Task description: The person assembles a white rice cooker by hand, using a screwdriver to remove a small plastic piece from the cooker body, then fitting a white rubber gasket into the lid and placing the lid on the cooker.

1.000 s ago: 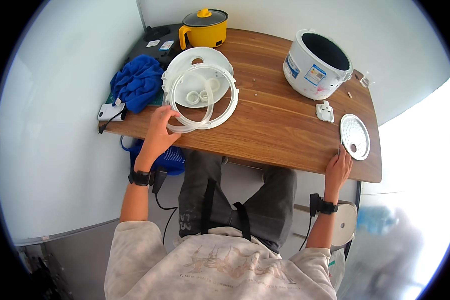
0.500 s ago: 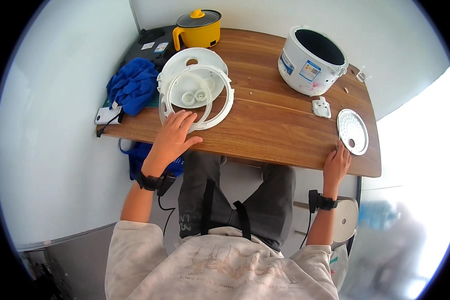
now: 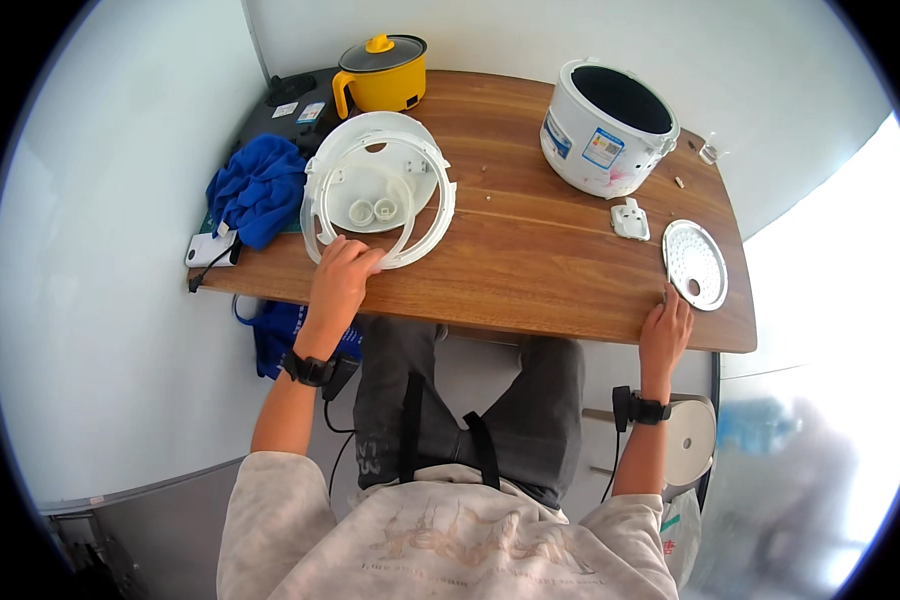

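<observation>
My left hand (image 3: 342,285) is at the near edge of a translucent ring (image 3: 407,232), its thumb and fingers closed on the rim. The translucent ring overlaps a larger white plastic ring (image 3: 437,222) with small tabs. Beneath both lies a round white cover (image 3: 370,128) with an oval hole, and two small round cups (image 3: 361,212) show inside the rings. My right hand (image 3: 666,330) rests at the table's front edge on the right, index finger stretched out. That fingertip reaches the near left rim of a white dimpled disc (image 3: 692,255) with one hole.
A white rice cooker body (image 3: 592,150), lidless, stands at the back right. A small white plastic part (image 3: 629,219) lies before it. At the back left are a yellow pot (image 3: 390,85) with a lid, blue cloth (image 3: 258,185) and a white power bank (image 3: 210,250) with a cable.
My left thumb has drawn in from its spread position, and the fingers have closed on the translucent ring's near rim. My right hand stays beside the disc. The view has shifted slightly.
</observation>
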